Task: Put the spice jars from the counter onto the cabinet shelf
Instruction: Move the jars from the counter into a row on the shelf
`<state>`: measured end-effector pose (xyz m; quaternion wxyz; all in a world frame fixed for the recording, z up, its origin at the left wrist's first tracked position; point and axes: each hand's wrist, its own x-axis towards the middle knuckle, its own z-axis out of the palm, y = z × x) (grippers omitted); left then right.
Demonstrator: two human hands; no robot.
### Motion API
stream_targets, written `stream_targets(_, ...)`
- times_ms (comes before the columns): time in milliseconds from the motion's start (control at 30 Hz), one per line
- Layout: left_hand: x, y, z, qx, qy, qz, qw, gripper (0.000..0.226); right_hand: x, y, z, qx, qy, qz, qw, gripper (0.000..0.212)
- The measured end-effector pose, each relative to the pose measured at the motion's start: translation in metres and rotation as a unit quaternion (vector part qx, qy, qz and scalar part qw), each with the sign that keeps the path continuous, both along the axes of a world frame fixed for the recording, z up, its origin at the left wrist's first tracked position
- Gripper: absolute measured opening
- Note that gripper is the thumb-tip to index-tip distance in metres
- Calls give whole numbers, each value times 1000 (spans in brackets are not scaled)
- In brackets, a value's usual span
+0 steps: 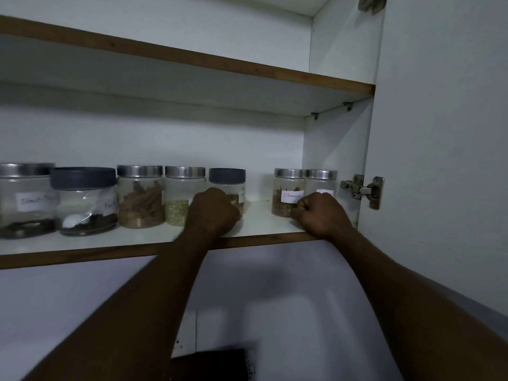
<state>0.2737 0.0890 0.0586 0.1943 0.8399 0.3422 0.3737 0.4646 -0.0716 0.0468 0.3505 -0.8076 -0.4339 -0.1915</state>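
7 jars line the shelf; left grip clasps the small dark-lidded jar, right grip curls at the end jar, hold unclear. Slide both back, labels forward.

Glossy clear jars, brushed-metal lids.

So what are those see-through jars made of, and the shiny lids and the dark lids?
The clear round jar of brown sticks looks like glass or clear plastic: see-through; I cannot tell which. Its shiny silver round lid seems brushed metal, with a soft sheen. The wide dark blue-grey lid looks like matte plastic, without glints.
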Motion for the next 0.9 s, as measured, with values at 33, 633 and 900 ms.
stream_targets(33, -2, 1, 0, 0, -6, 5, 1000, 32, -3, 1, -1, -4, -8, 5, 1000, 47)
stream_targets(633, 16, -9, -1, 0, 86, 75, 993, 96, -60, 93, 16, -101, 100, 89, 986, 108)
stream_targets(900, 22, 7, 7, -52, 82, 49, 994, 100, -53, 92, 10, -9, 87, 119, 989, 88)
